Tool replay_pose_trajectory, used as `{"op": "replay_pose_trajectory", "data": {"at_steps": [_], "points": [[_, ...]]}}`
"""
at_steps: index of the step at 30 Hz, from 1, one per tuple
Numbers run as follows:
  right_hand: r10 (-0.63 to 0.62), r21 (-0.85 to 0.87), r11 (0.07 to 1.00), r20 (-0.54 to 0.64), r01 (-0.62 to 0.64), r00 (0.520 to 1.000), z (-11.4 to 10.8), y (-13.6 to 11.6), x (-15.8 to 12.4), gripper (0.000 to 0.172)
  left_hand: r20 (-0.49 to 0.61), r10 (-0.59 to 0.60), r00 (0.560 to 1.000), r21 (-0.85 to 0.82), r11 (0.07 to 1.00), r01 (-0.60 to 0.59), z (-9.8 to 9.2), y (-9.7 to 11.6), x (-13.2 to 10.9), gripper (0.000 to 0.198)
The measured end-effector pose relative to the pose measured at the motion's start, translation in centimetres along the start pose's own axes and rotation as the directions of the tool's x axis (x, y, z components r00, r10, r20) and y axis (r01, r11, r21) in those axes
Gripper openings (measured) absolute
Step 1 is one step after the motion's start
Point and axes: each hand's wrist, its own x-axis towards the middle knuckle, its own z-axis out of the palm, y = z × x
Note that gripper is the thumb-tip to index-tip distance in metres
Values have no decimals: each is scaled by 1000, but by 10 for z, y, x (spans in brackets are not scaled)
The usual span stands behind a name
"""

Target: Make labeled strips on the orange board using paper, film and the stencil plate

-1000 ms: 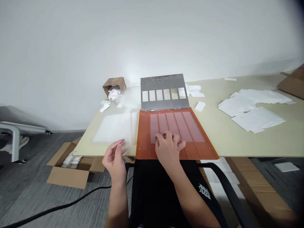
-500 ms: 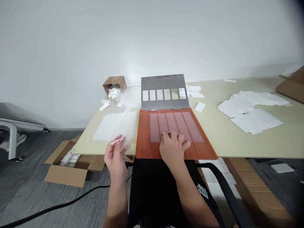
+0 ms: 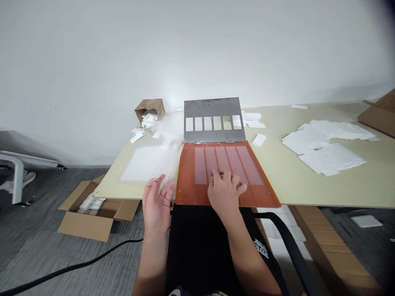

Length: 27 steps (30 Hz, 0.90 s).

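My left hand is raised palm up at the table's front edge, its fingers apart. Clear plastic film hangs beside its fingertips, and a shiny edge of film seems to touch them. My right hand rests with bent, separated fingers on an orange board, over pale translucent strips. Its fingertips are partly hidden, and I see nothing gripped in them. Hinged to the board's far edge, a grey metal plate stands raised, with several rectangular windows in a row.
Left of the board lies a translucent sheet stack. A small carton with white pieces stands behind it. White cards and flat white sheets lie to the right. An open cardboard box and a black cable are on the floor.
My left hand has opened from a pinch on the clear film and moved slightly right, turning palm up. The film has shifted toward the board. My right hand has stayed in place.
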Motion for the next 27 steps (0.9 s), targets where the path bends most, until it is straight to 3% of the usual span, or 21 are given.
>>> {"op": "replay_pose_trajectory", "data": {"at_steps": [4,7,9,14,19,23,27], "points": [[-93,264,961,38,79,995,-19,-12,-6,26,63,-65,996,-91,993,71,2,-1,-4,27],[-270,553,812,66,190,961,-32,-34,-15,23,101,-12,995,-90,996,22,4,-6,-9,27],[-298,634,749,63,193,953,-36,-49,-21,20,96,41,995,-60,998,-35,5,-10,-11,27],[-245,677,721,48,149,968,-30,-65,-24,18,92,133,987,-42,991,-130,6,-14,-15,28],[-262,751,651,82,113,962,-28,-64,-25,18,51,134,990,-104,986,-129,9,-15,-18,33],[-254,741,660,61,127,965,-27,-67,-26,18,52,135,989,-62,989,-132,12,-18,-21,34],[-252,719,672,-2,176,968,-20,-71,-26,16,68,216,974,-42,976,-214,11,-22,-22,34]]}}
